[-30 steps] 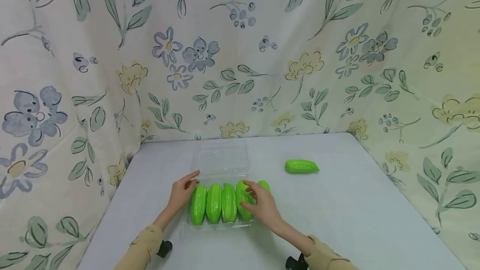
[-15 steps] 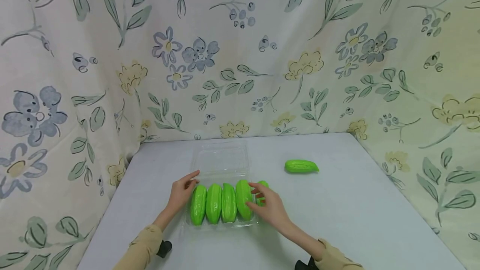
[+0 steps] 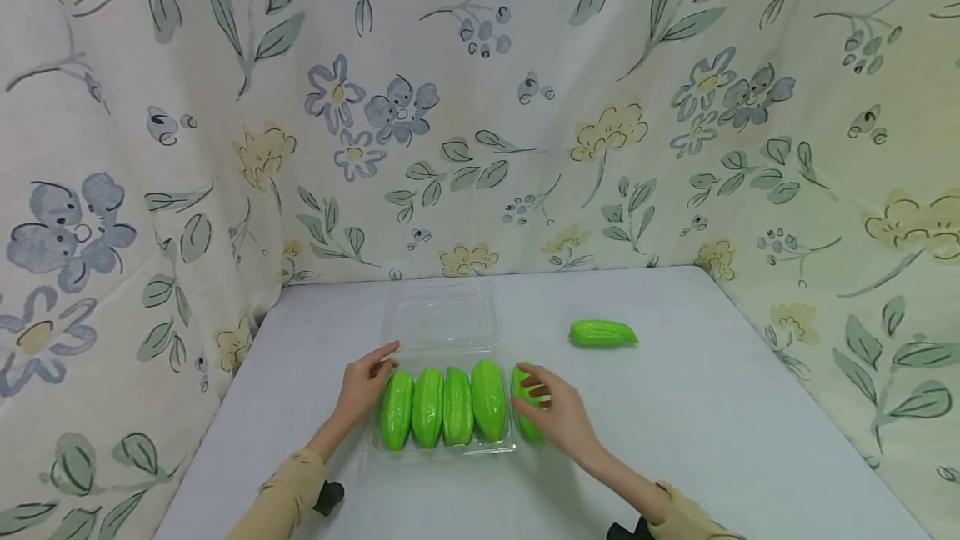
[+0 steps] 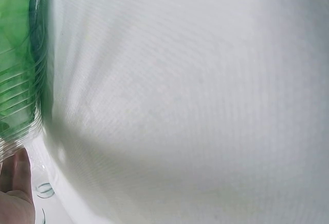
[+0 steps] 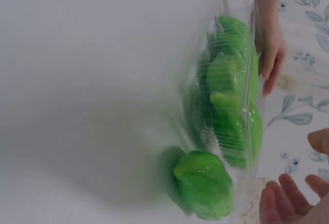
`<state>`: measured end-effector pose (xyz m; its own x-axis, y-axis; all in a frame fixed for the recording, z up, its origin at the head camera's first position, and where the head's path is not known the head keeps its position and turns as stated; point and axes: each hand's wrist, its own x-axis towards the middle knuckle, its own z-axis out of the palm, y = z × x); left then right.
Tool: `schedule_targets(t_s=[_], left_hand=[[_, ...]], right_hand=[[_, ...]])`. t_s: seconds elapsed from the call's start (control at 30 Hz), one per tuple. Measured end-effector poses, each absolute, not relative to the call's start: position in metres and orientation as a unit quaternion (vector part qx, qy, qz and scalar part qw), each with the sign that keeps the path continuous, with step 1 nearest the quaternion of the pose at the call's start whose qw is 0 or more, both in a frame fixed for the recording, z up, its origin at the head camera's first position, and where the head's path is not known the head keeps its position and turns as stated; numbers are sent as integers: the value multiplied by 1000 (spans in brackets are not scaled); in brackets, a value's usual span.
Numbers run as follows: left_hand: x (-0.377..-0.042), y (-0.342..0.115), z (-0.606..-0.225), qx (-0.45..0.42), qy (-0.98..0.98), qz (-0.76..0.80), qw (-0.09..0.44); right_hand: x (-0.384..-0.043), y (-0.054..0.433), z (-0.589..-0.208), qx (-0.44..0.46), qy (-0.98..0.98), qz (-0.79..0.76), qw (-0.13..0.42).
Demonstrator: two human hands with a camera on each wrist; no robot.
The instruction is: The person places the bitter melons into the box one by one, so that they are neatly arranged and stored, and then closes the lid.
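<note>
Several glossy green cucumber-shaped vegetables (image 3: 427, 408) lie side by side in a clear plastic clamshell container (image 3: 442, 451) with its lid laid back. My left hand (image 3: 363, 382) is at the container's back left corner; in the left wrist view its fingers (image 4: 21, 172) are straight against the ribbed end wall. Just right of the container, a loose cucumber-shaped vegetable (image 3: 531, 432) lies on the table, partly hidden by my right hand (image 3: 558, 411). That hand hovers over it, fingers spread and relaxed, holding nothing. The right wrist view shows the loose vegetable (image 5: 204, 185) apart from the fingers (image 5: 293, 193).
Another green cucumber-shaped vegetable (image 3: 603, 332) lies farther back on the right of the white table (image 3: 675, 407). The transparent lid (image 3: 442, 315) lies flat behind the container. A floral curtain (image 3: 480, 107) hangs along the back and sides.
My right hand has moved right, from above the rightmost vegetable in the container to above the loose one beside it. My left hand has stayed in place.
</note>
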<state>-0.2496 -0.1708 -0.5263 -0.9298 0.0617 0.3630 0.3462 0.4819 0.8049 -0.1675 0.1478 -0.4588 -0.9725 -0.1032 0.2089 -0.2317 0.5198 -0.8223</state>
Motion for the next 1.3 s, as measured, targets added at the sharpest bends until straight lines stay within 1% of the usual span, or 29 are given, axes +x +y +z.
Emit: schedule_targets(t_s=[0.27, 0.57, 0.77, 0.93, 1.3], left_hand=[[-250, -171, -528, -124, -845, -499, 145], [-250, -169, -528, -117, -845, -502, 141], [-250, -169, -527, -113, -846, -502, 138], [-249, -169, -527, -113, -846, -502, 139], [-251, -170, -528, -109, -850, -495, 142]], right_hand=[[-170, 156, -460, 64, -874, 478, 57], [-177, 167, -465, 24, -872, 489, 17], [-184, 174, -472, 5, -873, 487, 20], [-190, 180, -475, -10, -877, 480, 11], [-202, 185, -482, -13, -873, 487, -6]])
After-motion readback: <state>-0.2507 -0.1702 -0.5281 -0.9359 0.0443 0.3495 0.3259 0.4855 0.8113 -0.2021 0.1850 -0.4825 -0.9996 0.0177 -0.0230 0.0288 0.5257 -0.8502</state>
